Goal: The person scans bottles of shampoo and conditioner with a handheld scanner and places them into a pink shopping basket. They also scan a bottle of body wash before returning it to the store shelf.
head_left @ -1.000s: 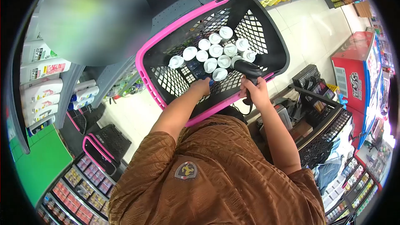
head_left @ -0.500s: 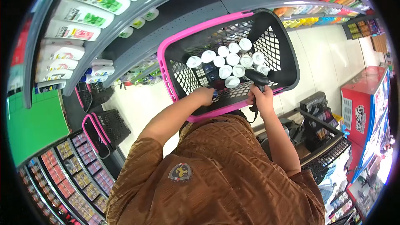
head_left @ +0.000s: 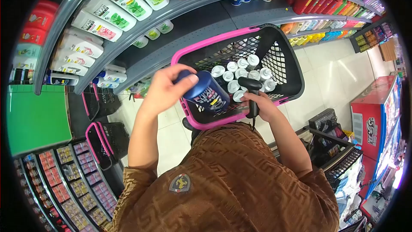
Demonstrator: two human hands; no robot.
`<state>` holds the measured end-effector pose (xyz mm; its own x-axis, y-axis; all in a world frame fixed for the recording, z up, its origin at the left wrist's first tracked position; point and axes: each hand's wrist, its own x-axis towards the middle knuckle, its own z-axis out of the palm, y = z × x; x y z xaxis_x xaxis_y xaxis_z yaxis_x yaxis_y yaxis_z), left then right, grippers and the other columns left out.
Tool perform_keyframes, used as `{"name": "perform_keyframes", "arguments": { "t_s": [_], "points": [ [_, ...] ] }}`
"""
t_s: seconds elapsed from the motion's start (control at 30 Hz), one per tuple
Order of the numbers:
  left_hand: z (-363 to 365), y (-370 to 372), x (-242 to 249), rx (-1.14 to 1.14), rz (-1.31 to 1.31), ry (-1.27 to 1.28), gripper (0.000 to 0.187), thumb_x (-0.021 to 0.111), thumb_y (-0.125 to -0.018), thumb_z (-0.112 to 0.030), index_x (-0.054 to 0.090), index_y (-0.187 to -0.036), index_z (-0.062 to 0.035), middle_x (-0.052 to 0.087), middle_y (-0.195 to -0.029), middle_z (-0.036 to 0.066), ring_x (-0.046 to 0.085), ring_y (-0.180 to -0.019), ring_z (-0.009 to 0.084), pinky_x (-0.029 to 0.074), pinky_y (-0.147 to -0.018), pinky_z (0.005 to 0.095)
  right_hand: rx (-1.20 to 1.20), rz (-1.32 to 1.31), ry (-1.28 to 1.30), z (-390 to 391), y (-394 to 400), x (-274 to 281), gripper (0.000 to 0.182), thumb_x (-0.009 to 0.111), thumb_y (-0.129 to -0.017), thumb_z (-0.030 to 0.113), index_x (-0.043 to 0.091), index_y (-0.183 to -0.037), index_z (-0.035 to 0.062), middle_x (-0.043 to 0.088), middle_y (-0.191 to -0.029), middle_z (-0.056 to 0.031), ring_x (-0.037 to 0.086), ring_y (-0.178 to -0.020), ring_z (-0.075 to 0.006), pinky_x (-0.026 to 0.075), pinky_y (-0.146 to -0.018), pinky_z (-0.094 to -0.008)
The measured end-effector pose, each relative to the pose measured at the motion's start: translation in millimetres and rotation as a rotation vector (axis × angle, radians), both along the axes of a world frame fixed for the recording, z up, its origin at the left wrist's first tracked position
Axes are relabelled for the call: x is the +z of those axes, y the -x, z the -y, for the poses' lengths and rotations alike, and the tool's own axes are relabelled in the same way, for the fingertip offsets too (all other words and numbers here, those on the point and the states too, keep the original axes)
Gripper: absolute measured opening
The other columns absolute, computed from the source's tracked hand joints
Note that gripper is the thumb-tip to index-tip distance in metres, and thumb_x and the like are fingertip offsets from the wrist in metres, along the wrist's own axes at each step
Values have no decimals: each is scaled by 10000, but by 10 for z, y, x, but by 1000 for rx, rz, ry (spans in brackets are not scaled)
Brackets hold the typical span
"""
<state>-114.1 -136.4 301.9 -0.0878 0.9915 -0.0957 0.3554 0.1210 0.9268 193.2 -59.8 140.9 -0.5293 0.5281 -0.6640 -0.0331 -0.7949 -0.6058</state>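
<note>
My left hand (head_left: 164, 88) grips a dark blue shampoo bottle (head_left: 211, 97) by its cap end, thumb on top. The bottle is tilted, with its label towards me, over the left part of a black shopping basket (head_left: 295, 71) with a pink handle. In my right hand (head_left: 265, 106) is a black handheld barcode scanner (head_left: 250, 84), held by its handle above the basket's near side. Its head points left, towards the bottle. Inside the basket stand several white-capped bottles (head_left: 241, 63), close together; the scanner and the blue bottle hide some of them.
Curved grey shelves (head_left: 201, 19) with white shampoo bottles (head_left: 120, 8) run along the far side and left. More black-and-pink baskets (head_left: 112, 139) sit at lower left, by a rack of small packets (head_left: 79, 174). A red freezer (head_left: 365, 122) stands at right.
My left hand has come up out of the basket with the blue bottle. My right hand has moved slightly left and down, and the scanner now points left.
</note>
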Motion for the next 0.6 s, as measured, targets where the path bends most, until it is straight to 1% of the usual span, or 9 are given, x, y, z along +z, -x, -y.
{"name": "perform_keyframes", "arguments": {
  "t_s": [0.03, 0.07, 0.13, 0.23, 0.33, 0.47, 0.5, 0.57, 0.6],
  "points": [
    [-1, 109, -17, 32, 52, -29, 201, 673, -961, -142, 699, -1098, 3, 669, -885, -19, 545, -676, 44, 441, -603, 224, 20, -27, 19, -4, 17, -80, 385, 756, -891, 241, 575, -1157, 29, 657, -1055, -129, 661, -931, -248, 619, -738, -421],
    [-1, 163, 21, 71, 131, -25, 218, 650, -980, -181, 701, -1090, 1, 657, -852, -27, 449, -585, -1, 340, -516, 181, 21, -38, 19, -1, 40, -122, 385, 756, -891, 241, 575, -1157, 29, 657, -1055, -129, 661, -931, -248, 619, -738, -421],
    [-9, 249, 92, 153, 298, 30, 241, 683, -979, -228, 711, -1047, 1, 655, -796, -20, 449, -576, 4, 324, -499, 191, -2, -16, 39, 6, 78, -183, 383, 745, -901, 229, 561, -1169, 27, 656, -1049, -137, 662, -921, -254, 625, -728, -420],
    [-30, 304, -35, 192, 331, 31, 261, 666, -988, -255, 711, -1035, -3, 646, -788, -26, 374, -511, -4, 246, -453, 190, -11, 9, -18, 69, 58, -274, 370, 736, -909, 215, 551, -1169, 28, 653, -1040, -137, 662, -919, -256, 630, -707, -416],
    [-56, 364, -226, 195, 335, 78, 260, 666, -988, -251, 709, -1047, -1, 641, -792, -28, 352, -490, -9, 230, -442, 186, -56, -19, -55, 115, 47, -302, 345, 728, -915, 206, 553, -1155, 31, 652, -1029, -134, 662, -913, -253, 633, -689, -416],
    [-82, 212, -301, 185, 284, 158, 259, 670, -983, -248, 705, -1032, 4, 663, -809, -10, 550, -646, 42, 415, -564, 204, -49, -13, -102, 128, 59, -247, 299, 714, -920, 197, 558, -1113, 31, 648, -1013, -126, 663, -884, -232, 626, -664, -399],
    [-105, 139, -356, 123, 90, 178, 244, 666, -979, -231, 702, -1018, 7, 692, -856, 19, 629, -765, 86, 495, -681, 242, -80, -16, -102, 146, 66, -226, 259, 712, -918, 186, 574, -1074, 32, 654, -957, -109, 667, -793, -207, 601, -619, -368],
    [-161, 15, -818, -113, -263, 16, 285, 717, -916, -280, 707, -1037, -21, 735, -901, 108, 691, -807, 197, 536, -752, 326, -112, 28, -122, 134, -15, -257, 243, 712, -916, 183, 582, -1056, 34, 657, -920, -99, 659, -737, -195, 584, -595, -354],
    [-147, -170, -956, -150, -297, 118, 329, 725, -888, -340, 708, -1040, -48, 730, -901, 159, 715, -856, 298, 546, -768, 391, -142, 58, -141, 108, -45, -273, 226, 713, -914, 179, 590, -1038, 35, 660, -883, -90, 651, -681, -182, 566, -572, -341]
  ]
}}
